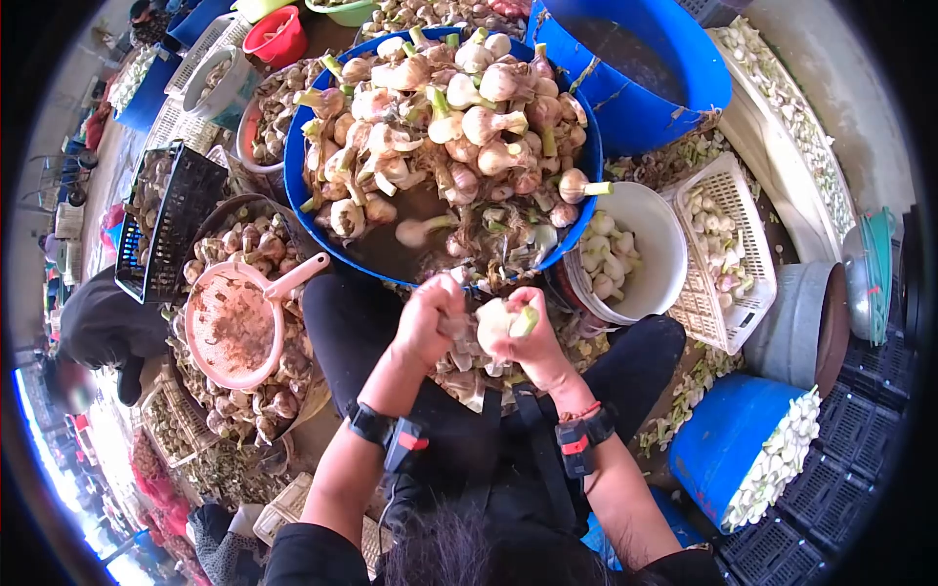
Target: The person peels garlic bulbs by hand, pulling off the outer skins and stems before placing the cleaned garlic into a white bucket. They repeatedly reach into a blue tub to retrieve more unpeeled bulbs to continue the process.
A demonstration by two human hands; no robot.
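Observation:
My right hand [535, 347] is closed around a garlic bulb [496, 322], pale and mostly bare of skin, with a cut green stem end near my thumb. Just left of it, my left hand [428, 320] has its fingers curled shut; a blurred papery bit shows at the fingertips, but I cannot make out what they hold. Both hands are in front of the near rim of a blue tub [298, 186], heaped with unpeeled garlic bulbs [489, 125]. Loose skins [469, 376] lie below my hands, between my legs.
To the right stand a white bucket [669, 230] and a cream crate [767, 283], both with peeled garlic. A pink strainer [234, 356] rests on bulbs at left, near a black crate [186, 254]. Blue containers [699, 439] stand lower right and behind the tub. A person [107, 322] sits far left.

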